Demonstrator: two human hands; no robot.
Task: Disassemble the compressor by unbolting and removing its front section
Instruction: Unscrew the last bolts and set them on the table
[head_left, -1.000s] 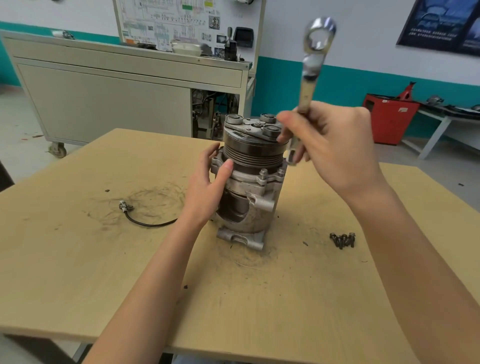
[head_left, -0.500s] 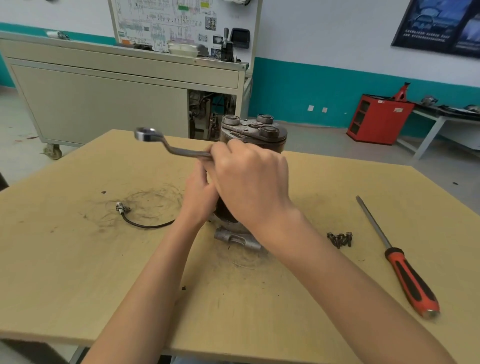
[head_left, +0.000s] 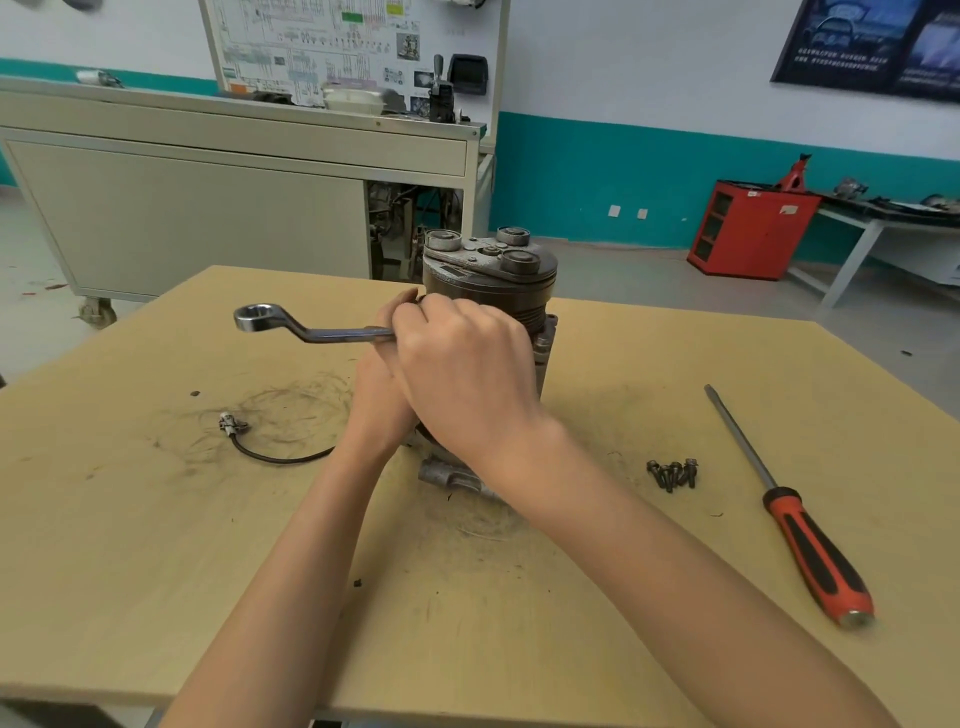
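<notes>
The metal compressor (head_left: 488, 270) stands upright on the wooden table (head_left: 156, 571), pulley end up. My right hand (head_left: 467, 374) grips a shiny ring wrench (head_left: 291, 325) in front of the compressor's body; the wrench's free ring end points left, and its other end is hidden under my fingers. My left hand (head_left: 374, 405) holds the compressor's left side, mostly covered by my right hand. Several removed bolts (head_left: 672, 473) lie in a small heap to the right of the compressor.
A red-handled screwdriver (head_left: 795, 519) lies at the table's right. A short black cable with a plug (head_left: 249, 441) lies at the left. Behind the table stand a grey wheeled cabinet (head_left: 208, 208) and a red cabinet (head_left: 748, 228).
A second ago my right hand held the wrench upright, right of the compressor. It has swung down across the front, and the wrench now lies level, pointing left. My left hand stayed put.
</notes>
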